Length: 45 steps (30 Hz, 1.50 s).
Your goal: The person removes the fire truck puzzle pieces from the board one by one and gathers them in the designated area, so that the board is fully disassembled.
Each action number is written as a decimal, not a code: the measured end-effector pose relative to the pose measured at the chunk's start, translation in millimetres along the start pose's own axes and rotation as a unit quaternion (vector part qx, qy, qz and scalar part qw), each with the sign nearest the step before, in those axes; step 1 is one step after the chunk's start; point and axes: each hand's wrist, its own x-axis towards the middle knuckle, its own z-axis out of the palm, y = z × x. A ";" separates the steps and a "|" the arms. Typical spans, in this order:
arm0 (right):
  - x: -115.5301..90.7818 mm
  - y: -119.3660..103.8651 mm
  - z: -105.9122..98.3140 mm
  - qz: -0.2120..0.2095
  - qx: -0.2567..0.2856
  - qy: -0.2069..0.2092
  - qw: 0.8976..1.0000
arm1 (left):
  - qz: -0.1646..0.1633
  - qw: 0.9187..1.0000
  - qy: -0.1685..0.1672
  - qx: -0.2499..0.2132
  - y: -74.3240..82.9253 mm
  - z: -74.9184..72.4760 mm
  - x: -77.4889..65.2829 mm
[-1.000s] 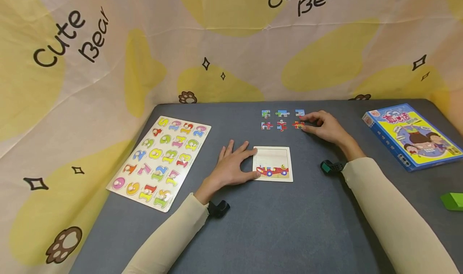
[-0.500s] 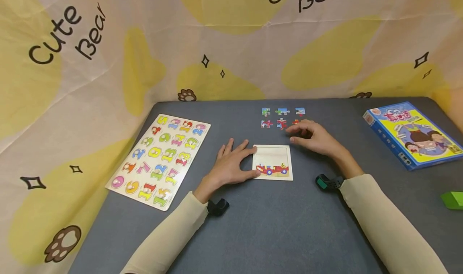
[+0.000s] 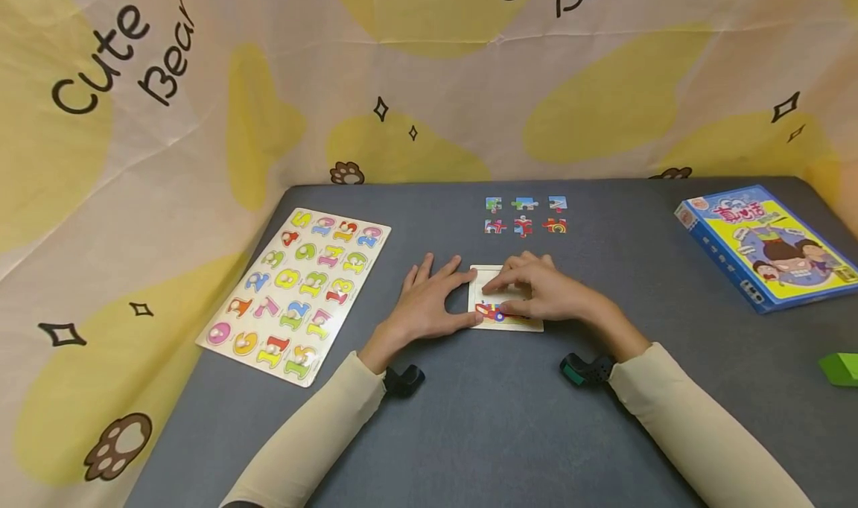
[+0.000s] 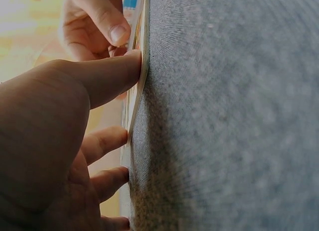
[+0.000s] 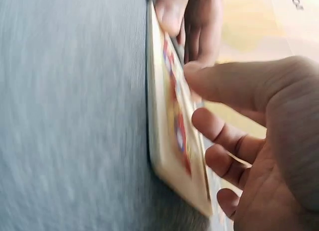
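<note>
A small square wooden puzzle board lies mid-table, with a red car picture assembled along its lower part. My left hand rests at the board's left edge, thumb by the lower corner and index finger by the upper one, the other fingers spread on the table. Over the board hovers my right hand, thumb and fingers loosely bent and hiding much of it. In the right wrist view no piece shows between the thumb and fingers. Several loose jigsaw pieces lie behind the board in two rows.
To the left lies a number puzzle board full of coloured numerals. At the back right sits a blue and yellow box. A green block is at the right edge. A patterned cloth hangs behind the table.
My right hand has left the right end of the loose pieces and come forward and left, over the board. The left hand stays at the board's edge.
</note>
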 end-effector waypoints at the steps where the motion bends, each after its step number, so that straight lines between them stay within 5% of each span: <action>1: 0.3 -2.7 0.7 -0.002 -0.006 -0.002 1.000 | 0.000 1.000 0.000 0.001 -0.2 0.2 0.3; 10: 0.5 -11.8 6.6 0.000 -0.020 -0.003 1.000 | 0.003 1.000 -0.002 0.007 -2.5 -0.2 1.0; 28: -1.3 -10.6 10.3 0.017 0.016 -0.004 1.000 | 0.015 0.998 -0.064 0.013 -7.5 -9.5 1.8; 45: -1.6 -13.9 9.5 0.015 0.034 -0.003 0.999 | 0.012 0.998 -0.060 0.015 -3.8 -10.0 0.4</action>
